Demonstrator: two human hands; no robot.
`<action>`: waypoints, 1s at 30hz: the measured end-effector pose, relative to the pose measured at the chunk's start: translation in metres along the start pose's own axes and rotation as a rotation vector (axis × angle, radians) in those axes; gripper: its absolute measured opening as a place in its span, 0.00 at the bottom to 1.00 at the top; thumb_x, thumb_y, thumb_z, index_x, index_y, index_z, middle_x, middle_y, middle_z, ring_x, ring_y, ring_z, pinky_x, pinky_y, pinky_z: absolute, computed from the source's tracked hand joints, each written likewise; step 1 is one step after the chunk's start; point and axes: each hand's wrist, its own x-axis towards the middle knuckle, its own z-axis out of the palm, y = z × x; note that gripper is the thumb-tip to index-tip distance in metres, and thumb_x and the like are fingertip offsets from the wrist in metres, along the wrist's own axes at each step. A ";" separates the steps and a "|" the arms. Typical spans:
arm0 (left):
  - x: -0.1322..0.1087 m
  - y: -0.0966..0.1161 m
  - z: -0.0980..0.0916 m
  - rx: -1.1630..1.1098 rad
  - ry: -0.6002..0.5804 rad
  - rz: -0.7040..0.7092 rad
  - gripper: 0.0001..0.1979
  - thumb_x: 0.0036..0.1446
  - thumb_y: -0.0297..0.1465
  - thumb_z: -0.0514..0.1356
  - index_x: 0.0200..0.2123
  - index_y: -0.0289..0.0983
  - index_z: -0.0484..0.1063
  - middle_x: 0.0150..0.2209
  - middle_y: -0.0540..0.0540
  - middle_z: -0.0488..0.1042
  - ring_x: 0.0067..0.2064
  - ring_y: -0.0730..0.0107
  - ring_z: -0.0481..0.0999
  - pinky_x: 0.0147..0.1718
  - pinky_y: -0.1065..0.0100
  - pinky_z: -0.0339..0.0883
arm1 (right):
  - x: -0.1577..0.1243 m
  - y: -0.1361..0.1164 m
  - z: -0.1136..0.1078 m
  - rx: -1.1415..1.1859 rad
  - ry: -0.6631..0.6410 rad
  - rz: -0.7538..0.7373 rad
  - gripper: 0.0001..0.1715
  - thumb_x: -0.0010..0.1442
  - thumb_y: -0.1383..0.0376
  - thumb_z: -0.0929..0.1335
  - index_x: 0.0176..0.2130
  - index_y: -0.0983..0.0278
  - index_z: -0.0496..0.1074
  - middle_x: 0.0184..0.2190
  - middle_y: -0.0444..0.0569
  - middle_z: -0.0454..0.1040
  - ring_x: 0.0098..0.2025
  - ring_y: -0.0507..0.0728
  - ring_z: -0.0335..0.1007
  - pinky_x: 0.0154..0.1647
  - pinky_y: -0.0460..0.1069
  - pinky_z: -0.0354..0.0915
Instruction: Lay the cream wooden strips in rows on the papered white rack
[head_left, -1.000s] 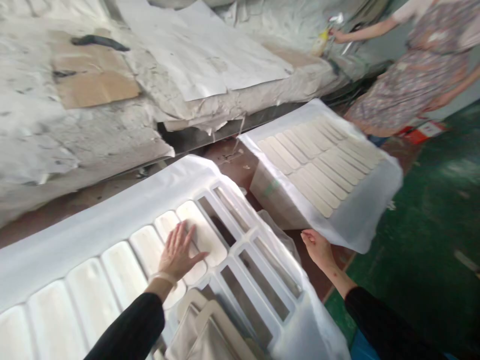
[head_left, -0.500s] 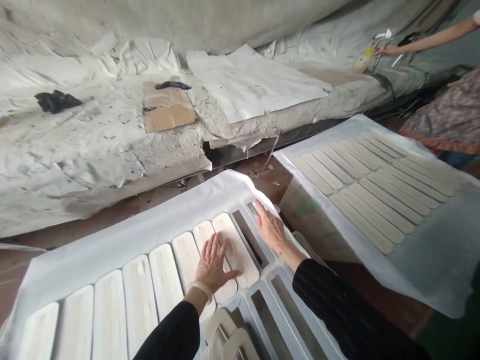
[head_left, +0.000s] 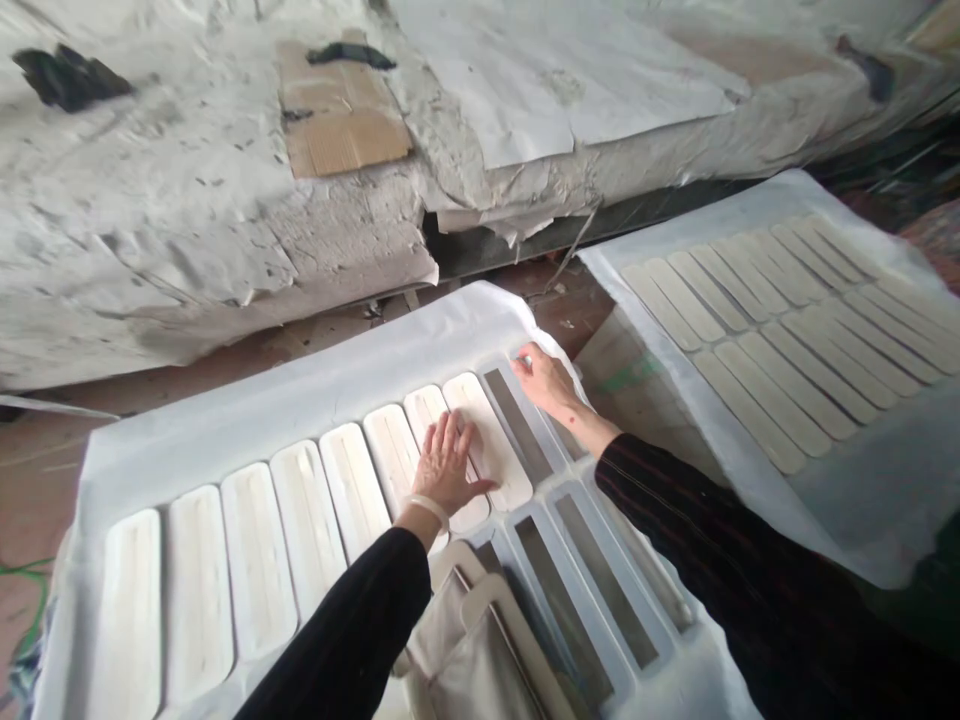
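Note:
My left hand (head_left: 444,468) lies with spread fingers across two pale, rounded oblong panels, its thumb on the rightmost panel (head_left: 495,445). Several similar panels run in a row to the left on a white sheet (head_left: 202,445). At the far right corner of this sheet, my right hand (head_left: 551,387) has its fingers curled together in a pinch. Whatever is between those fingertips is too small to make out. Beside it is a long grey slot (head_left: 521,425) with a pale border. Below my left hand sits a beige fabric item with stiff edging (head_left: 480,650), partly cut off.
A second white sheet (head_left: 832,500) with rows of pale oblong panels lies to the right. Behind is a rough, paper-covered ledge (head_left: 187,200) bearing a cardboard piece (head_left: 352,145), a dark crumpled item (head_left: 69,78) and a dark strip (head_left: 351,54).
My right hand's fingers have gone from stretched out to curled together. My left hand stays on the panels. The view has tilted down, and the other person's arm at upper right is out of sight.

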 end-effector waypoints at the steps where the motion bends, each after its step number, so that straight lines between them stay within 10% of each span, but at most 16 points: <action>1: -0.002 0.001 0.000 -0.010 0.004 0.000 0.56 0.42 0.57 0.68 0.65 0.29 0.56 0.69 0.29 0.45 0.69 0.38 0.43 0.66 0.42 0.43 | -0.023 0.007 -0.002 0.036 0.000 0.009 0.18 0.66 0.54 0.60 0.46 0.61 0.70 0.31 0.48 0.76 0.34 0.57 0.72 0.36 0.49 0.63; 6: -0.020 0.011 -0.006 -0.090 -0.015 0.041 0.40 0.53 0.47 0.66 0.63 0.30 0.60 0.67 0.34 0.53 0.69 0.44 0.48 0.65 0.44 0.48 | -0.188 0.034 0.003 0.247 -0.078 0.073 0.15 0.64 0.59 0.61 0.31 0.62 0.70 0.22 0.42 0.70 0.26 0.53 0.68 0.30 0.46 0.63; 14: -0.092 0.021 -0.029 -0.358 -0.047 0.061 0.23 0.58 0.35 0.64 0.55 0.36 0.66 0.60 0.39 0.65 0.59 0.56 0.66 0.56 0.55 0.64 | -0.416 -0.001 0.059 0.221 -0.216 0.114 0.23 0.64 0.59 0.64 0.57 0.62 0.61 0.48 0.56 0.72 0.49 0.65 0.71 0.47 0.59 0.70; 23: -0.183 0.079 -0.051 -0.183 -0.548 -0.144 0.17 0.58 0.46 0.61 0.43 0.41 0.73 0.39 0.44 0.77 0.44 0.50 0.76 0.45 0.52 0.65 | -0.434 0.000 0.061 0.359 -0.223 0.273 0.16 0.62 0.61 0.63 0.50 0.59 0.67 0.44 0.54 0.74 0.44 0.63 0.73 0.46 0.58 0.70; 30: -0.188 0.086 -0.038 -0.329 -0.714 -0.261 0.12 0.60 0.41 0.54 0.43 0.43 0.71 0.42 0.45 0.78 0.48 0.52 0.77 0.42 0.58 0.67 | -0.433 0.057 -0.010 0.423 -0.192 0.401 0.14 0.57 0.60 0.63 0.40 0.62 0.73 0.33 0.50 0.78 0.35 0.60 0.75 0.38 0.52 0.67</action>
